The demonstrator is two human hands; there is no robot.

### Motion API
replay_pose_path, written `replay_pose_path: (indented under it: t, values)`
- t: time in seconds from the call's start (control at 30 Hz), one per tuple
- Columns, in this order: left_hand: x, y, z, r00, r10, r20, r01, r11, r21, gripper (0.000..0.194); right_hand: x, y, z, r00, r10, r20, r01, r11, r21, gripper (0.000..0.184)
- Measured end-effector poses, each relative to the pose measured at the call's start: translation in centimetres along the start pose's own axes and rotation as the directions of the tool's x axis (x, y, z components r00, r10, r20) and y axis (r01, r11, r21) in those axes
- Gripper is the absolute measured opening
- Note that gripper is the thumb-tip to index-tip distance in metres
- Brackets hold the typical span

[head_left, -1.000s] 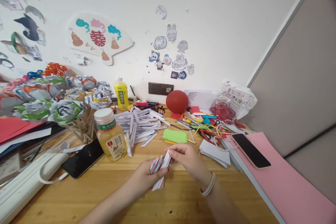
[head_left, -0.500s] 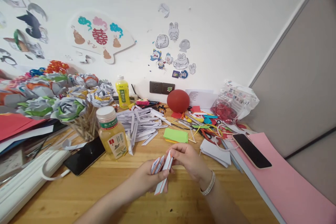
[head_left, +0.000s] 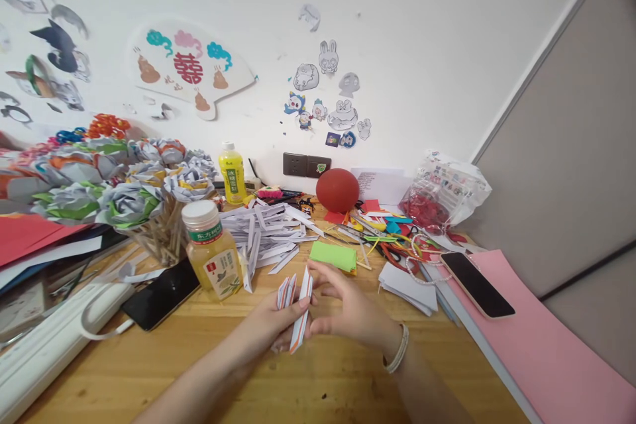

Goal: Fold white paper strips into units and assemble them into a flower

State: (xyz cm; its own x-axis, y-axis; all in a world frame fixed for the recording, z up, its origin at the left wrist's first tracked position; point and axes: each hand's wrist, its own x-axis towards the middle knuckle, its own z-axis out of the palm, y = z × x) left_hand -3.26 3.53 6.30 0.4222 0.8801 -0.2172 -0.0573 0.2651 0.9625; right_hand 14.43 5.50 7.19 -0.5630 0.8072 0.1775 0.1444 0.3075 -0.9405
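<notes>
My left hand (head_left: 274,323) is closed around several folded paper strips (head_left: 301,311), white with orange edges. One long strip stands out in front, pinned under the thumb, while shorter folded ends poke up behind it. Just to the right, my right hand (head_left: 348,308) has its fingers and thumb spread apart, its index fingertip close to the long strip's top end; whether it touches cannot be made out. A beaded bracelet circles the right wrist. Beyond the hands lie a stack of green paper (head_left: 332,256) and a heap of white folded paper strips (head_left: 263,232).
A tea bottle (head_left: 213,252) and a black phone (head_left: 161,295) are left of the hands. White paper slips (head_left: 408,286) and a second phone (head_left: 477,285) on pink paper (head_left: 546,344) lie right. Paper flowers (head_left: 132,202) crowd the left; a red balloon (head_left: 337,190) sits behind.
My right hand has gone from pinching the top of the front strip to spread fingers. My left hand has shifted slightly left and up, and the strips now stand more upright.
</notes>
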Motion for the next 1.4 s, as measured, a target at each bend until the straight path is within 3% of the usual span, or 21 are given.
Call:
replay_pose_path:
  t: [0.1, 0.17, 0.43, 1.1, 1.3, 1.4]
  values:
    - [0.0, 0.1, 0.0, 0.999, -0.019, -0.035, 0.016, 0.996, -0.093, 0.050, -0.2, -0.4, 0.3, 0.994, -0.014, 0.106, 0.043, 0.958, -0.284, 0.111]
    - [0.0, 0.2, 0.0, 0.999, -0.028, -0.045, 0.023, 0.993, -0.115, 0.050, -0.2, -0.5, 0.7, 0.995, 0.002, 0.104, 0.039, 0.922, -0.386, 0.115]
    - [0.1, 0.3, 0.2, 1.000, -0.012, -0.011, 0.011, 0.997, -0.082, 0.049, -0.1, -0.6, 1.4, 0.996, -0.053, 0.065, 0.080, 0.844, -0.531, 0.109]
    - [0.3, -0.2, 0.1, 1.000, 0.023, 0.001, -0.022, 0.998, -0.060, 0.045, 0.0, -0.6, 1.7, 0.990, -0.126, 0.058, 0.137, 0.812, -0.568, 0.109]
    - [0.2, -0.1, 0.3, 1.000, 0.002, -0.031, -0.004, 0.997, -0.077, 0.047, -0.1, -0.7, 1.9, 0.989, -0.147, 0.029, 0.141, 0.851, -0.505, 0.113]
    - [0.0, 0.1, 0.5, 0.999, -0.020, -0.039, 0.016, 0.995, -0.100, 0.049, -0.3, -0.7, 1.7, 0.993, -0.120, 0.009, 0.113, 0.910, -0.398, 0.114]
